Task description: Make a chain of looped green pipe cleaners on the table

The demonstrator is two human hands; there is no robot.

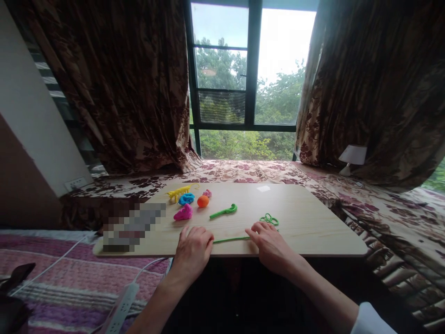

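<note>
A thin green strand of modelling clay [231, 240] lies near the table's front edge, stretched nearly straight between my hands. My left hand [195, 243] has its fingers curled and closed on the left end of the strand. My right hand [268, 243] pinches the strand toward its right end, and its fingertips cover that part. Beyond my right hand sits a looped green clay shape [270, 219]. A thicker green clay piece with a curled end [223, 212] rests on the table farther back, between the two hands.
On the wooden table [313, 232], at the back left, are a yellow clay animal figure [179, 193] and blue [187, 199], magenta [183, 212], orange [203, 201] and pink [207, 193] clay pieces. A blurred-out flat object [134, 227] lies left. A power strip [121, 308] is below left.
</note>
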